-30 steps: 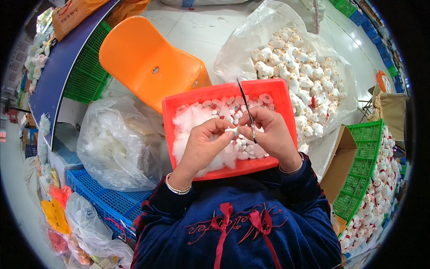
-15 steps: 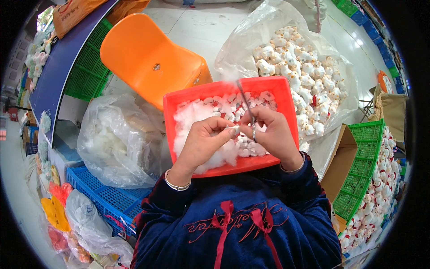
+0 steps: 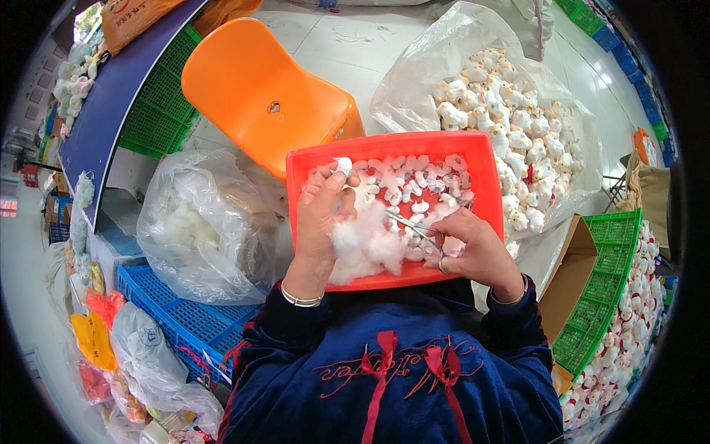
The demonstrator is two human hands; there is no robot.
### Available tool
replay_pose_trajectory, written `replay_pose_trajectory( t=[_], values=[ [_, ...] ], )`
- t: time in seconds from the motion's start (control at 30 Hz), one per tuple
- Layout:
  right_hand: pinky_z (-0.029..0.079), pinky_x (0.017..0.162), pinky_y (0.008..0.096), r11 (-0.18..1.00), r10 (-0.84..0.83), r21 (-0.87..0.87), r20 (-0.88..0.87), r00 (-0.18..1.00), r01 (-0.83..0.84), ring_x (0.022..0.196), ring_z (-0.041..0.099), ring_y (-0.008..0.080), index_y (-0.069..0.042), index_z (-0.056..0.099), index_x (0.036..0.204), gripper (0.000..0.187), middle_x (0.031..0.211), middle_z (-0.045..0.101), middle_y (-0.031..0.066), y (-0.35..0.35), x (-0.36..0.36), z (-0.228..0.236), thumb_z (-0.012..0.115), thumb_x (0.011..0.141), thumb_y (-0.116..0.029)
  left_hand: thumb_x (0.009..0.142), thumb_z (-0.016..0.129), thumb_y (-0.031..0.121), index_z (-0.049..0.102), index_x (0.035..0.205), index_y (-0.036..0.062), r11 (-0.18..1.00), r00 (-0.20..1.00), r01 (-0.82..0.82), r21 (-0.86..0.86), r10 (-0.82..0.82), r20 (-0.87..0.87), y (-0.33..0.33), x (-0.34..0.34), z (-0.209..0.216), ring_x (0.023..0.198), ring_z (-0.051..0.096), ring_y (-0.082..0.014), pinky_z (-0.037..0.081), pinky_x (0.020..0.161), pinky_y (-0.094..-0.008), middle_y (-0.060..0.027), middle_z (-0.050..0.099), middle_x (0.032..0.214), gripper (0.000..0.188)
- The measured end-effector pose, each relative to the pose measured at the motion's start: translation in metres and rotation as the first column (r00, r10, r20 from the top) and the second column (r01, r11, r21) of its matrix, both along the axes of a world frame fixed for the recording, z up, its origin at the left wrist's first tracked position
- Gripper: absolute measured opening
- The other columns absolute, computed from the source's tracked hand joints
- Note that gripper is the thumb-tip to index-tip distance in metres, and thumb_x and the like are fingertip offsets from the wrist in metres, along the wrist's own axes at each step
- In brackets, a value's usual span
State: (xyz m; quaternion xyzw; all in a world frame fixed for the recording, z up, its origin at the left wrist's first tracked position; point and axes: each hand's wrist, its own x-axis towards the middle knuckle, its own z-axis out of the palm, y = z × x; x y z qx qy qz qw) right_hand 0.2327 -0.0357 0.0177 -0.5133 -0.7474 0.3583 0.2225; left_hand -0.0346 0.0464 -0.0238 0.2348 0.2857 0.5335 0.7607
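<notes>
Pinched between the raised fingertips of my left hand (image 3: 323,203) is a small white plush piece (image 3: 343,166), over the left side of a red plastic tub (image 3: 392,282). Lower and to the right, my right hand (image 3: 477,248) grips metal forceps (image 3: 411,224) by the scissor-style finger rings. The slim tips point left, at the edge of the loose white stuffing (image 3: 366,248). This fluffy heap fills the tub's near left part. Several small white pieces (image 3: 421,177) lie scattered across its far side and middle.
Beyond the tub stands an orange chair (image 3: 259,96). A clear bag of white plush heads (image 3: 525,133) is at the far right, and a clear bag of stuffing (image 3: 200,237) at the left. Blue crate (image 3: 185,311), cardboard box (image 3: 568,270) and green crate (image 3: 606,288) flank me.
My hands have moved apart. The left went up and left with the white piece; the right came down and right, and the forceps swung from upright to pointing left.
</notes>
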Motion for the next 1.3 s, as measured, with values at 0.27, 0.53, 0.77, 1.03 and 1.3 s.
replay_pose_trajectory(
  t=[0.27, 0.53, 0.77, 1.03, 1.3],
  values=[
    [0.051, 0.08, 0.0412, 0.996, 0.079, -0.038, -0.011, 0.997, -0.08, 0.088, 0.063, 0.0315, -0.004, 0.071, 0.108, 0.037, 0.084, 0.066, 0.0095, 0.005, -0.023, 0.001, 0.083, 0.076, -0.017, 0.103, 0.058, 0.014, 0.063, 0.116, 0.0067, 0.998, 0.996, -0.032, -0.049, 0.036, 0.085, -0.005, 0.013, 0.004, 0.062, 0.051, -0.0074, 0.046, 0.057, -0.0209, -0.0062, 0.066, 0.1, 0.016],
    [0.051, 0.074, 0.0405, 0.99, 0.143, -0.007, 0.012, 0.99, -0.143, 0.082, 0.065, 0.0286, -0.005, 0.074, 0.104, 0.032, 0.082, 0.068, 0.0083, 0.006, -0.019, -0.004, 0.081, 0.073, -0.012, 0.102, 0.06, 0.013, 0.063, 0.113, 0.0072, 0.999, 0.999, -0.018, -0.027, 0.019, 0.042, -0.011, 0.008, 0.007, 0.073, 0.055, -0.0063, 0.046, 0.064, -0.0205, -0.0043, 0.064, 0.097, 0.012],
    [0.052, 0.07, 0.0358, 0.994, 0.012, -0.101, -0.184, 0.983, -0.031, 0.075, 0.065, 0.0234, -0.003, 0.074, 0.108, 0.034, 0.08, 0.067, 0.0104, -0.004, 0.007, 0.005, 0.084, 0.077, -0.015, 0.1, 0.064, 0.009, 0.065, 0.112, 0.0054, 0.987, 0.947, -0.139, 0.074, 0.155, -0.281, -0.006, -0.005, -0.003, 0.069, 0.054, -0.0047, 0.044, 0.062, -0.0194, -0.0057, 0.069, 0.094, 0.013],
    [0.053, 0.069, 0.0336, 0.985, -0.111, -0.15, -0.186, 0.976, 0.084, 0.076, 0.067, 0.0231, -0.002, 0.073, 0.108, 0.039, 0.086, 0.07, 0.0115, -0.007, -0.01, -0.006, 0.086, 0.075, -0.017, 0.098, 0.069, 0.007, 0.065, 0.116, 0.0019, 0.992, 0.93, -0.031, 0.124, 0.074, -0.361, -0.015, 0.007, 0.01, 0.07, 0.053, -0.0053, 0.044, 0.066, -0.0201, -0.0118, 0.073, 0.099, 0.018],
    [0.05, 0.084, 0.0397, 0.986, 0.06, 0.155, 0.062, 0.996, -0.069, 0.092, 0.062, 0.0296, -0.005, 0.071, 0.113, 0.048, 0.092, 0.065, 0.0106, 0.001, -0.028, 0.01, 0.085, 0.073, -0.027, 0.102, 0.063, 0.013, 0.064, 0.114, 0.0034, 0.998, 0.978, -0.067, 0.009, 0.067, -0.199, -0.011, 0.015, 0.005, 0.069, 0.053, -0.0061, 0.045, 0.061, -0.0193, -0.0057, 0.068, 0.098, 0.016]
  ],
)
